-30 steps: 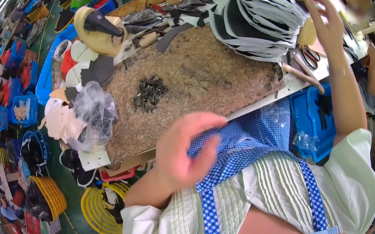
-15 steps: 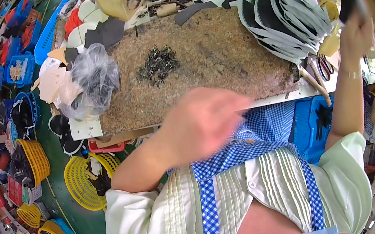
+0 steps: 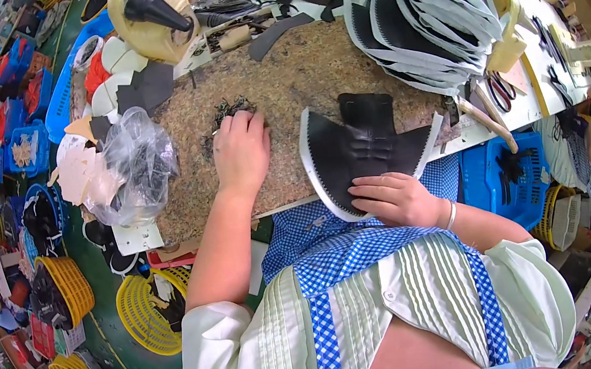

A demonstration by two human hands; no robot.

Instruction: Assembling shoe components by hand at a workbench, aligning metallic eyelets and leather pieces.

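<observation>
A black shoe upper (image 3: pixel 396 134) with white lining edges and a square tab lies spread at the board's near edge. My right hand (image 3: pixel 398 199) grips its near rim, fingers lying together on the black face and thumb out of sight. Over to the left, my left hand (image 3: pixel 240 151) reaches into a small pile of dark curled strips (image 3: pixel 235 106). Its fingers are bent and close together at the pile; whatever is between them is hidden. Both hands are at the stone-like speckled board (image 3: pixel 285 70).
A stack of similar uppers (image 3: pixel 424 17) leans at the board's far right. Left sits a crumpled clear bag (image 3: pixel 141 162); behind it stands a yellowish container with a black nozzle (image 3: pixel 149 18). Scissors (image 3: pixel 503 91) lie right. A blue basket (image 3: pixel 502 171) and a yellow basket (image 3: pixel 150 316) stand below.
My right hand has come down from the far right with the black upper, which now lies on the board. My left hand has moved forward onto the dark strips.
</observation>
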